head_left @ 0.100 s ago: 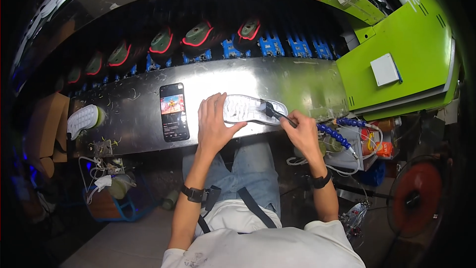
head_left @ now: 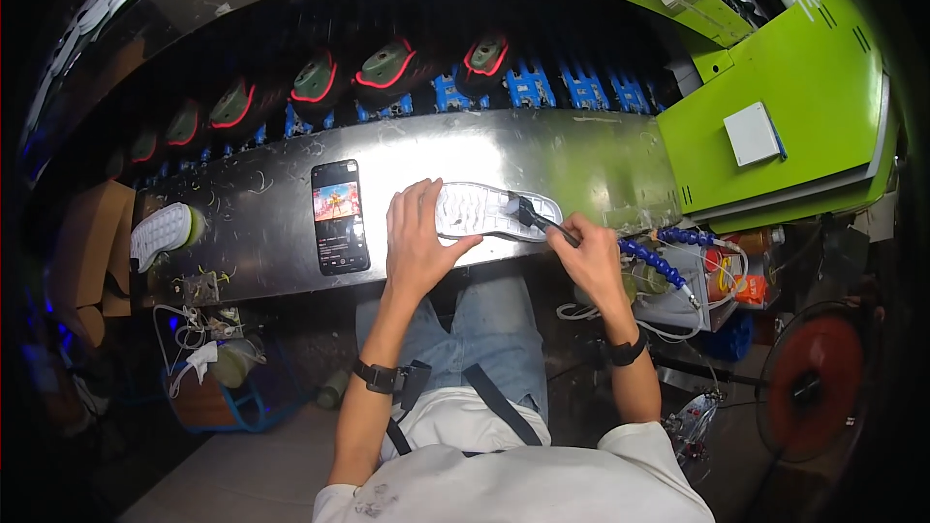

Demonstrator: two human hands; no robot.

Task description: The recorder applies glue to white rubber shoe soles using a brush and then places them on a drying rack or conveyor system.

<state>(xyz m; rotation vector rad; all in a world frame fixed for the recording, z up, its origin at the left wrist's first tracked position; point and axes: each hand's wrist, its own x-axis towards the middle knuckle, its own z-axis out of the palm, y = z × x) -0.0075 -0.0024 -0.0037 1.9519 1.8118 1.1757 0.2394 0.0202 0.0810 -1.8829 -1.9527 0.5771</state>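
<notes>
Left hand (head_left: 418, 244) steadies one white sole (head_left: 484, 211); right hand (head_left: 588, 257) grips one brush (head_left: 535, 218)

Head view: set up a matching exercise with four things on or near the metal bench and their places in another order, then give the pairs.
Things:
1. white shoe sole
2. phone
3. brush
4. white sneaker

Places:
A. at the bench's far left end
B. gripped in the right hand
C. flat under the left hand
D. lying screen up, left of the left hand

Pairs: 1-C, 2-D, 3-B, 4-A
</notes>
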